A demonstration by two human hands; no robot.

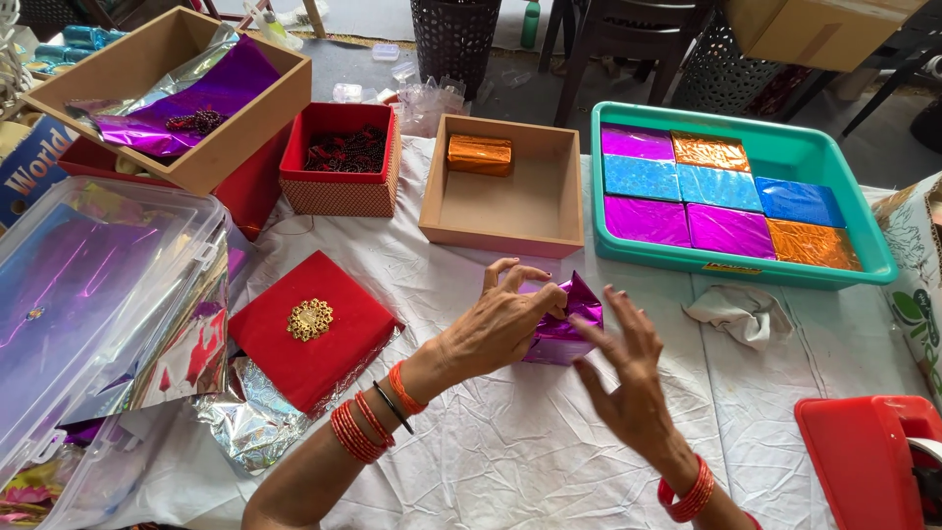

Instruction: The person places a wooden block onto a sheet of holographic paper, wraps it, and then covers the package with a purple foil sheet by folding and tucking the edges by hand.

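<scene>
A small box wrapped in shiny purple foil rests on the white cloth in front of me. My left hand presses on its left side, thumb and fingers pinching the folded foil flap. My right hand hovers just right of it, fingers spread, fingertips touching the foil's edge. Red and black bangles circle both wrists.
A teal tray holds several foil-wrapped boxes in purple, blue and orange. A wooden box contains one orange-wrapped box. A red lid with a gold ornament, an open red box, a clear plastic bin, loose foil and a red tape dispenser surround me.
</scene>
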